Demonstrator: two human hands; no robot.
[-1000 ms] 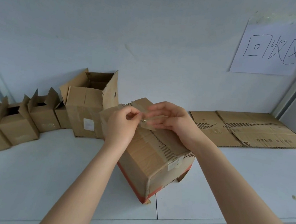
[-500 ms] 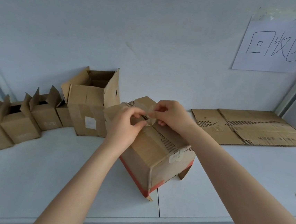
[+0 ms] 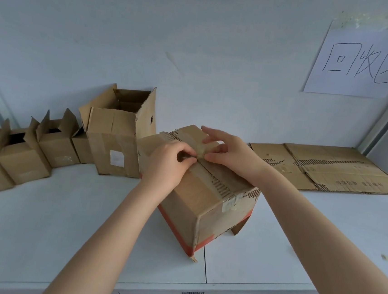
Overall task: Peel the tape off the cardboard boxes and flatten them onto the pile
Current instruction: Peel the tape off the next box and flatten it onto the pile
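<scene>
A taped cardboard box [image 3: 208, 205] with a red bottom band stands cornerwise on the white table [image 3: 62, 224] in front of me. A strip of brownish tape [image 3: 203, 151] runs along its top seam, and its lifted end is bunched between my two hands. My left hand [image 3: 168, 165] rests on the box top with fingers curled, pinching at the tape. My right hand [image 3: 229, 153] pinches the lifted tape end with thumb and fingers, other fingers spread. The pile of flattened cardboard [image 3: 328, 169] lies at the back right against the wall.
A tall open box [image 3: 115, 139] stands behind the taped one on the left. Several smaller open boxes [image 3: 22, 151] line the wall to the far left. A handwritten paper sign [image 3: 362, 61] hangs on the wall. The table's front edge [image 3: 193, 289] is near me.
The tape end has come further off the seam and my right hand has opened its outer fingers. The view has shifted slightly closer to the box.
</scene>
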